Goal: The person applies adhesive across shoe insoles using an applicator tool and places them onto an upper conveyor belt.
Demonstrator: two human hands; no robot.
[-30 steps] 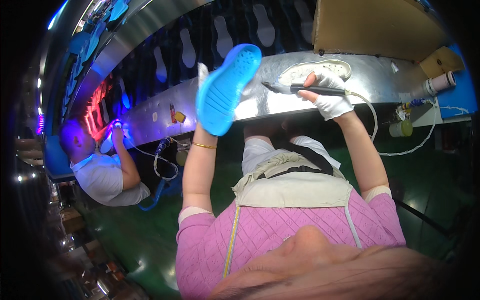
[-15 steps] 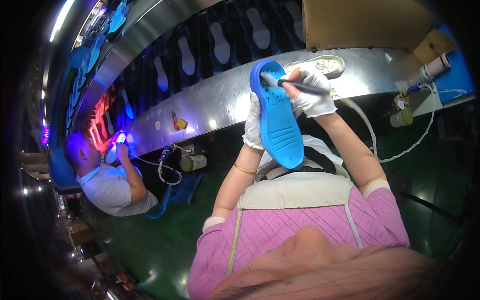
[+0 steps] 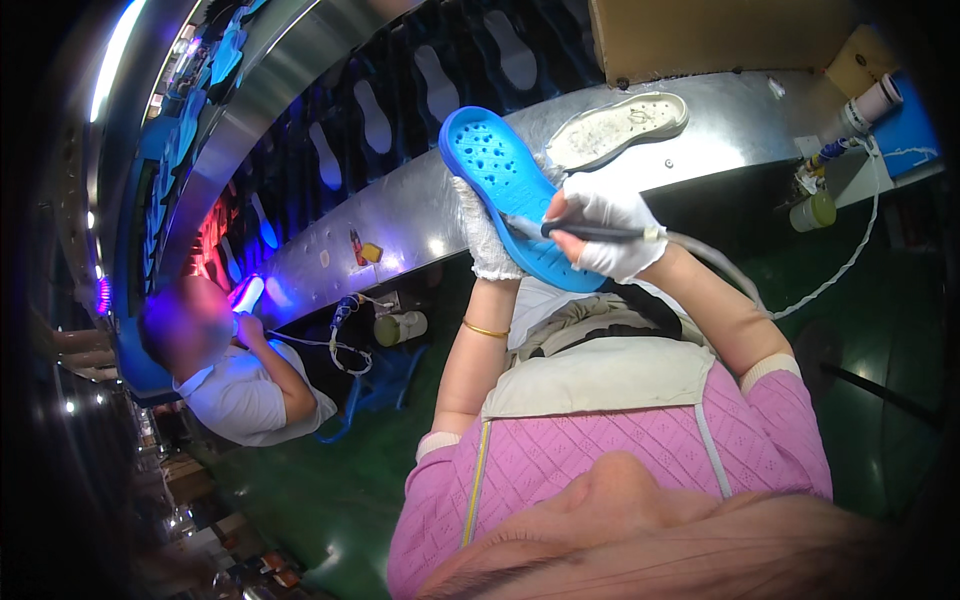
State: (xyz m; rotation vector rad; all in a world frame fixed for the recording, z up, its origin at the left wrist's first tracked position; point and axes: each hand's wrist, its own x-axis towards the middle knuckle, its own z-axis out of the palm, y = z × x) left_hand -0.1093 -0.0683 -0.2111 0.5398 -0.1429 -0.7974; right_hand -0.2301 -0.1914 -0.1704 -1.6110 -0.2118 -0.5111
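Note:
My left hand (image 3: 484, 232), in a white knit glove, grips the left edge of a bright blue shoe sole (image 3: 488, 155). The sole tilts with its far end to the left, showing a face with small holes at the far end. In my gloved right hand (image 3: 615, 220), with bare fingertips, is a brush (image 3: 592, 233) with a black handle. A pale hose runs from the handle's back end. The bristles lie on the middle of the sole, and my right hand covers part of its near right edge. Beyond the hands, a cream sole (image 3: 622, 128) rests on the metal ledge.
The metal ledge (image 3: 400, 210) borders a conveyor carrying several soles (image 3: 437, 85). A cardboard box (image 3: 720, 40) stands at the back right. A yellow-green canister (image 3: 812, 212) hangs under the ledge. To the left, a co-worker (image 3: 250, 390) sits by purple light.
The brush has moved from the holed far end of the blue sole toward its middle. The sole has shifted up and its far end has swung left.

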